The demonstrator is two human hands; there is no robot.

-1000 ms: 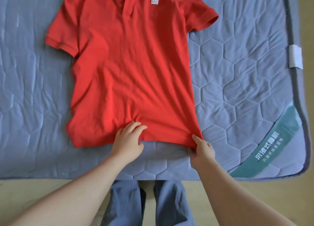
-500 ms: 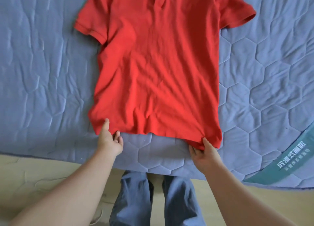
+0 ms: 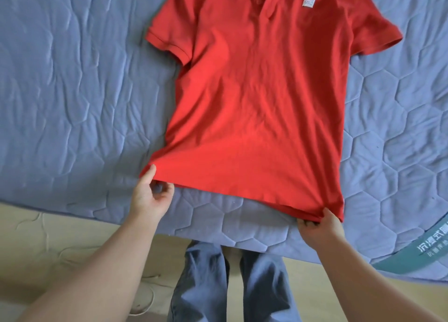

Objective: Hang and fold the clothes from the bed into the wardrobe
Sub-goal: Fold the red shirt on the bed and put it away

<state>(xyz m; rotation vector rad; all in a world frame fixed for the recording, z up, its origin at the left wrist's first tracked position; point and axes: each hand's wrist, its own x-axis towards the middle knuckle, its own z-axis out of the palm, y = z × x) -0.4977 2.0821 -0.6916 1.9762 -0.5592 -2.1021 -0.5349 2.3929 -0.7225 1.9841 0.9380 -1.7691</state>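
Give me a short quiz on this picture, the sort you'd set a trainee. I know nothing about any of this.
1. True or false: the red polo shirt lies with its collar nearest the person.
2. What does the right hand grip? A) a sleeve B) the collar C) a corner of the hem
3. Fill in: the shirt lies spread on a quilted ____ mattress cover.

Key: 1. False, the hem is nearest. 2. C; the left hand pinches the other corner. 3. Blue.
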